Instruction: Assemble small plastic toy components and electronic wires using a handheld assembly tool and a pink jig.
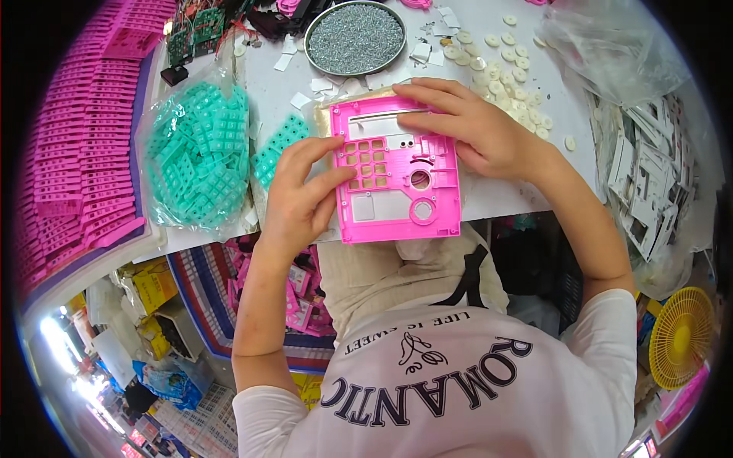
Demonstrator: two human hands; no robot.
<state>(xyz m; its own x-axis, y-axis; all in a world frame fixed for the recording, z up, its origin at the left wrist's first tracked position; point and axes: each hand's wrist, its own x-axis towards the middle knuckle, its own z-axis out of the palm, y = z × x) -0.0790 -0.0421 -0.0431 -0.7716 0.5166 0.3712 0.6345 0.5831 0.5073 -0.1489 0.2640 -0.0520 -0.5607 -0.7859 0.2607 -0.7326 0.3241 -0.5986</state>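
Observation:
A pink plastic casing panel (393,175) lies at the table's front edge, its inner side up and its near end jutting past the edge. It has a grid of square key holes, a long slot at the top and round openings. My left hand (301,191) grips its left side, with fingertips beside the key grid. Over its upper right part, my right hand (473,126) holds the edge, with fingers reaching across the top and the slot. Left of the panel lies a turquoise rubber keypad (279,149). A clear bag of similar turquoise keypads (198,156) sits farther left.
A round tray of small screws (355,38) stands behind the panel. White discs (508,76) lie scattered at the right. Stacked pink panels (80,145) rise at far left; bagged white plastic parts (649,175) are at far right. A yellow fan (682,338) stands lower right.

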